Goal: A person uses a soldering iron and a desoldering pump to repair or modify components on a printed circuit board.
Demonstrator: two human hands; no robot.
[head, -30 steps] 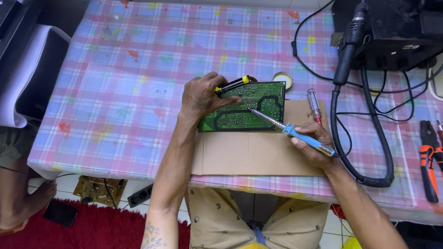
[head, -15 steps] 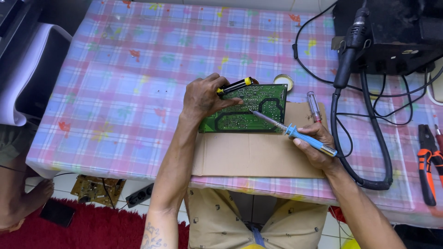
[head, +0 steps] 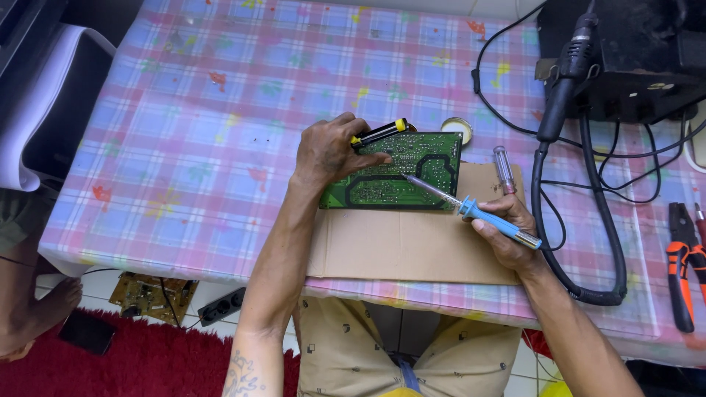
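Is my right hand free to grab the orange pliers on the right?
Probably not yet: the right hand holds a blue soldering iron. The pliers lie uncovered beyond a black cable.

- Worktop point(head: 220, 132): covered by a plaid cloth in pink, blue and white with scattered coloured marks.
- Black station unit point(head: 625, 66): stands at the far right corner of the worktop; a black wand point(head: 566, 81) hangs at its front.
- Thick black hose point(head: 610, 242): loops down from the wand toward the near edge.
- Thin black cables point(head: 500, 95): trail across the cloth beside the unit.
- Small round tin point(head: 457, 129): lies open on the cloth.
- Clear-handled screwdriver point(head: 504, 167): lies on the cardboard sheet point(head: 397, 242).
- Orange-and-black pliers point(head: 680, 261): lie at the right edge.
- Floor: red rug point(head: 132, 364), spare circuit board point(head: 151, 294), black power strip point(head: 220, 307).
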